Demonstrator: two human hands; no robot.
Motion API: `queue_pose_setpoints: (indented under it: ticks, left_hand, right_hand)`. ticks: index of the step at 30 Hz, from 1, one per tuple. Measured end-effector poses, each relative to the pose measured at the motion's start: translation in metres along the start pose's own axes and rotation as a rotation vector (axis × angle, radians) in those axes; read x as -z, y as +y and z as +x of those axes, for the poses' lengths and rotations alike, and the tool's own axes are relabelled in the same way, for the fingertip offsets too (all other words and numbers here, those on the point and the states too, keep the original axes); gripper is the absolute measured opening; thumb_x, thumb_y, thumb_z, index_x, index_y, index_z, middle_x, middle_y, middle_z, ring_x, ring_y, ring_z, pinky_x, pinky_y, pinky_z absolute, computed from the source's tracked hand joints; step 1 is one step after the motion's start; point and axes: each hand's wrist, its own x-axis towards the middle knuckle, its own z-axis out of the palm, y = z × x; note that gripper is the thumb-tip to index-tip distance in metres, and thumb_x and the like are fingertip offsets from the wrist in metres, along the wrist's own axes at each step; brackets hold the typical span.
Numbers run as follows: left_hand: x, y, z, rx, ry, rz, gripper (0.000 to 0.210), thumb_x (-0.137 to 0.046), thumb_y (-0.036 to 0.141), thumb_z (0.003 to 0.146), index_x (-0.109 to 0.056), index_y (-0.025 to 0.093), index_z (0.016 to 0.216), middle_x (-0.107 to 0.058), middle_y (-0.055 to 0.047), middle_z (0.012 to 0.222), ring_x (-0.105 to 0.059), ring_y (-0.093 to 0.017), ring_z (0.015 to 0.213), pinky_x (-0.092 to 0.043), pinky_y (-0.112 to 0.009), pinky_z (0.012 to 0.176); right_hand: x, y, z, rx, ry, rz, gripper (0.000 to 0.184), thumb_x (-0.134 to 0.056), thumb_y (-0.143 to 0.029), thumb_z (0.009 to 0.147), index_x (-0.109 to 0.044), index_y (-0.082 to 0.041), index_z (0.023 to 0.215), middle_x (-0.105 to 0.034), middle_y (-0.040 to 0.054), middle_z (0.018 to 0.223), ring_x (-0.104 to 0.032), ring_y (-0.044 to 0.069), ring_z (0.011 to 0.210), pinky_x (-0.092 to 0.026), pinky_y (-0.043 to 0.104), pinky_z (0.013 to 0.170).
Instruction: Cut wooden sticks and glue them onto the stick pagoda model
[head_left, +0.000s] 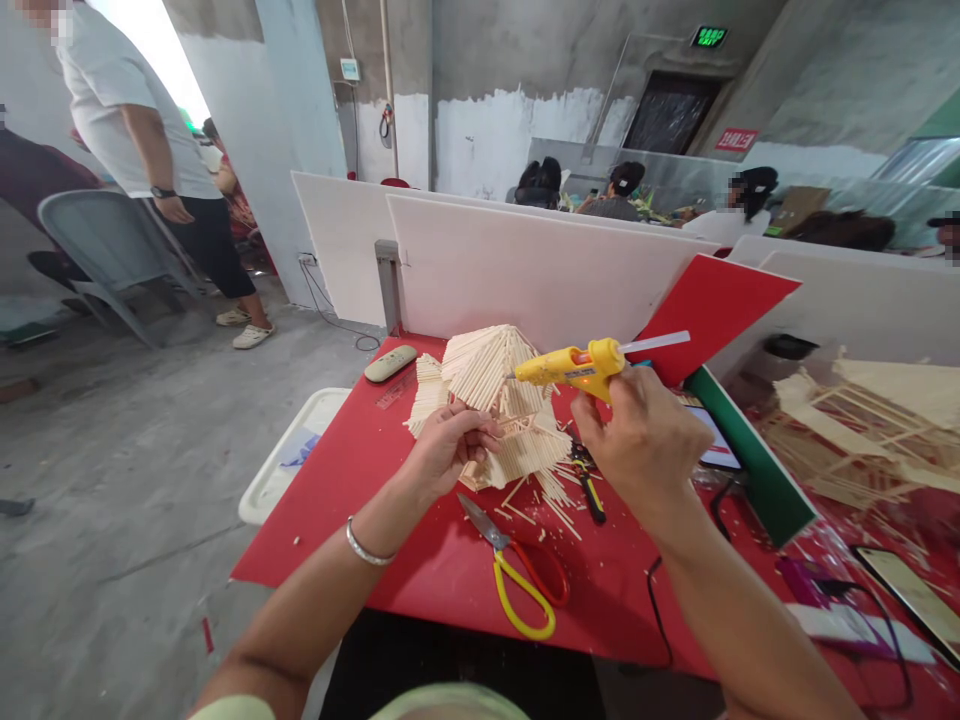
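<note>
Head view: red table (420,560), concrete workshop.

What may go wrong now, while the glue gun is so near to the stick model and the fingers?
1. The glue gun points its nozzle at the stick model, close above the left hand that steadies it; hot glue might drip on those fingers.
2. The open scissors lie just under both forearms, so an arm could brush the blades.
3. Loose sticks could stick to stray glue.
</note>
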Motion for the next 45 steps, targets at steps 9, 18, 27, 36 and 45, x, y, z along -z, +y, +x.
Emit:
queue_pose_setpoints:
  ticks: [9, 18, 27, 36, 45]
  left_hand:
    - [-0.0031, 0.0014, -0.0016, 0.019, 0.013, 0.005, 0.016, -0.073, 0.024, 0.071, -0.062, 0.013, 0.072, -0.071, -0.007, 0.07, -0.063, -0.01, 0.052, -0.041, -0.018, 0.041]
    - [-0.0043, 0.0019, -0.0013, 0.001, 0.016, 0.023, 0.023, -0.077, 0.029, 0.071, -0.062, 0.011, 0.073, -0.069, -0.006, 0.07, -0.06, -0.008, 0.051, -0.04, -0.017, 0.04]
    - [-0.0063, 0.0013, -0.0026, -0.001, 0.038, 0.021, 0.025, -0.078, 0.03, 0.071, -0.06, 0.012, 0.072, -0.069, -0.005, 0.07, -0.06, -0.008, 0.051, -0.041, -0.017, 0.041]
    - [-0.0033, 0.0018, -0.0038, -0.006, -0.008, 0.018, 0.016, -0.075, 0.02, 0.069, -0.063, 0.011, 0.071, -0.07, -0.007, 0.07, -0.062, -0.01, 0.051, -0.043, -0.019, 0.043]
    - [-0.0031, 0.0029, -0.0064, 0.017, 0.038, 0.076, 0.029, -0.083, 0.025, 0.064, -0.062, 0.013, 0.081, -0.066, -0.003, 0.067, -0.063, -0.011, 0.053, -0.042, -0.016, 0.04]
  right_hand:
    - [-0.0011, -0.0012, 0.0007, 0.006, -0.015, 0.0, 0.031, -0.05, -0.033, 0.087, -0.058, -0.015, 0.111, -0.057, 0.0032, 0.076, -0.044, 0.014, 0.063, -0.024, 0.03, 0.056]
    - [-0.0022, -0.0004, -0.0008, 0.003, -0.007, -0.014, 0.033, -0.051, -0.032, 0.086, -0.057, -0.015, 0.113, -0.055, 0.002, 0.074, -0.042, 0.014, 0.062, -0.023, 0.03, 0.056]
    - [-0.0011, -0.002, 0.0008, -0.001, -0.012, 0.007, 0.03, -0.051, -0.032, 0.086, -0.057, -0.016, 0.11, -0.056, 0.0027, 0.075, -0.042, 0.014, 0.062, -0.023, 0.03, 0.056]
    - [0.0008, 0.0, -0.0047, 0.005, -0.011, 0.015, 0.028, -0.053, -0.032, 0.083, -0.059, -0.016, 0.106, -0.057, 0.0032, 0.077, -0.045, 0.014, 0.064, -0.023, 0.03, 0.056]
    - [-0.0013, -0.0013, -0.0058, 0.004, -0.001, 0.007, 0.028, -0.054, -0.032, 0.084, -0.059, -0.015, 0.105, -0.059, 0.0035, 0.077, -0.047, 0.015, 0.065, -0.024, 0.03, 0.055]
